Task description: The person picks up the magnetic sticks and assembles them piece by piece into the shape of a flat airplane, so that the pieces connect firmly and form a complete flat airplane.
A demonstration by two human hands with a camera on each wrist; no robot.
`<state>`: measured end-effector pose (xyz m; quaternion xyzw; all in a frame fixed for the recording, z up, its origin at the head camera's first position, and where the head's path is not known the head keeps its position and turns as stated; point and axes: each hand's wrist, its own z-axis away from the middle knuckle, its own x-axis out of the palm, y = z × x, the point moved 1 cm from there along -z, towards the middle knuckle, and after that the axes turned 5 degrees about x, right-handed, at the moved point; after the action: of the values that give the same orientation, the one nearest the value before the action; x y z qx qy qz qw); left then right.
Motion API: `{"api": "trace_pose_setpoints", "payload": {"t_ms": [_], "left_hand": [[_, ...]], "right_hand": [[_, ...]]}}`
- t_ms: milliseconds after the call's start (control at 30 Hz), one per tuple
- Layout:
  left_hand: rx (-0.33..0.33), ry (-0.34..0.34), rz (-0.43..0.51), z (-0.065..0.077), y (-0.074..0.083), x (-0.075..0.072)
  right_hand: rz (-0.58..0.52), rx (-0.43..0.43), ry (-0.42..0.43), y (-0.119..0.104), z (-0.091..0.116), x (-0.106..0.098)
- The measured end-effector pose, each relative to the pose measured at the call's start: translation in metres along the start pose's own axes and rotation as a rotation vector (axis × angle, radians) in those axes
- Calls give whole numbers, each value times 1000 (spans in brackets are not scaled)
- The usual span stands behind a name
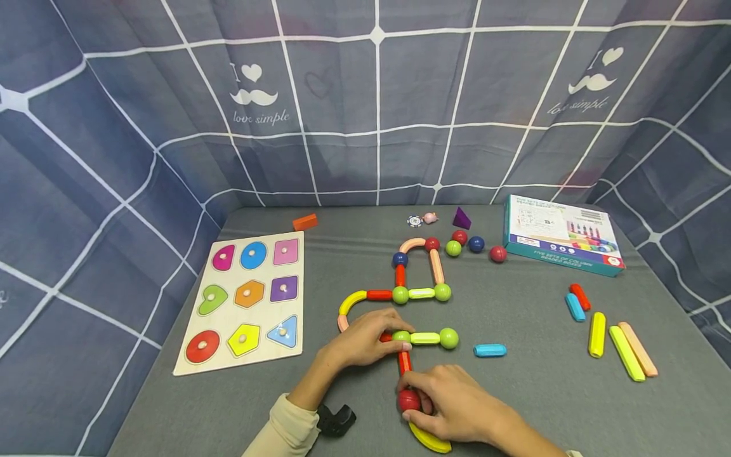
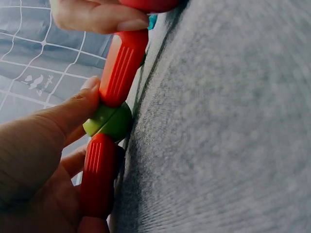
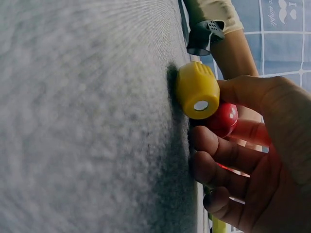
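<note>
In the head view my left hand [image 1: 362,336] pinches a green ball [image 1: 401,336] between thumb and fingers. From that ball a red stick [image 1: 405,362] leads toward me to a red ball [image 1: 408,400], which my right hand [image 1: 457,403] grips. A yellow curved stick [image 1: 429,439] joins the red ball on its near side; its bare end faces the camera in the right wrist view. Another red stick [image 2: 97,177] meets the green ball beneath my left palm. A yellow-green stick [image 1: 425,338] runs right to a second green ball [image 1: 449,337]. Farther back the joined chain bends into a closed loop.
Left lies a wooden shape puzzle board [image 1: 245,374]. A blue stick [image 1: 490,350] lies right of the chain, several loose sticks [image 1: 596,334] farther right. Loose balls [image 1: 476,244] and a box [image 1: 562,231] stand behind. A black object [image 1: 337,421] sits by my left sleeve.
</note>
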<state>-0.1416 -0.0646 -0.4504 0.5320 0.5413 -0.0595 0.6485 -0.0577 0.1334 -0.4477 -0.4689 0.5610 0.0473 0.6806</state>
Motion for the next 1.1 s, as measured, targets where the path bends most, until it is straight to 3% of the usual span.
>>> {"api": "trace_pose_setpoints", "payload": {"t_ms": [467,767,900,1100], "left_hand": [[14,-4,7,0,1,-1],[10,0,7,-1,2,-1],[8,6,2,-1,2,-1],[5,17,2,0,3,-2]], "right_hand": [[68,-23,143,3,2,-4],[58,3,83,1,-2,-1],[1,44,83,3,0,-1],[-80,32,31,5,-2,-2]]}}
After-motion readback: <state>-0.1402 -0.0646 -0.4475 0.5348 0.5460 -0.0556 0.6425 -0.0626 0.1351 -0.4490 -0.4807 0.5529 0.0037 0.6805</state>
